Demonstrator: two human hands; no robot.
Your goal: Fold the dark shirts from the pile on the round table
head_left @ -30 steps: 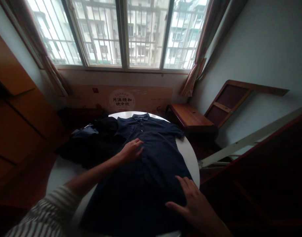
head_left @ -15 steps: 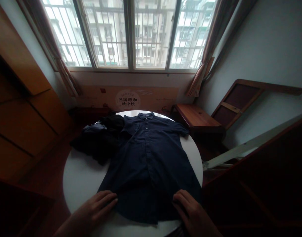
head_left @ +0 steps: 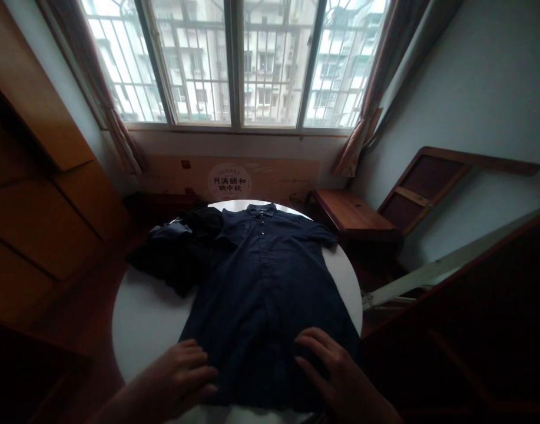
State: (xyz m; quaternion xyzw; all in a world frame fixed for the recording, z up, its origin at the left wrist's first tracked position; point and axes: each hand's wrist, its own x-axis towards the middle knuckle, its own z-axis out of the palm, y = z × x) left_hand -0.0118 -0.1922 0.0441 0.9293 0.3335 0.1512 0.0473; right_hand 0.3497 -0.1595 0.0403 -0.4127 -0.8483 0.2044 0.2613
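A dark navy short-sleeved shirt (head_left: 265, 282) lies flat and buttoned on a round white table (head_left: 141, 321), collar toward the window. My left hand (head_left: 181, 374) rests at the shirt's near left hem, fingers stretched out flat, half on cloth and half on the table. My right hand (head_left: 329, 368) lies flat on the near right part of the hem with its fingers spread. Neither hand grips the cloth.
A heap of dark clothes (head_left: 176, 250) sits on the table's far left, touching the shirt's left sleeve. A wooden bench (head_left: 349, 218) stands right of the table, with a wooden frame (head_left: 422, 185) leaning on the wall. A printed cardboard panel (head_left: 228, 176) runs under the window.
My left hand came back from the shirt's chest to its near left hem. Both hands now lie flat at the hem, and the shirt's lower part looks smoother.
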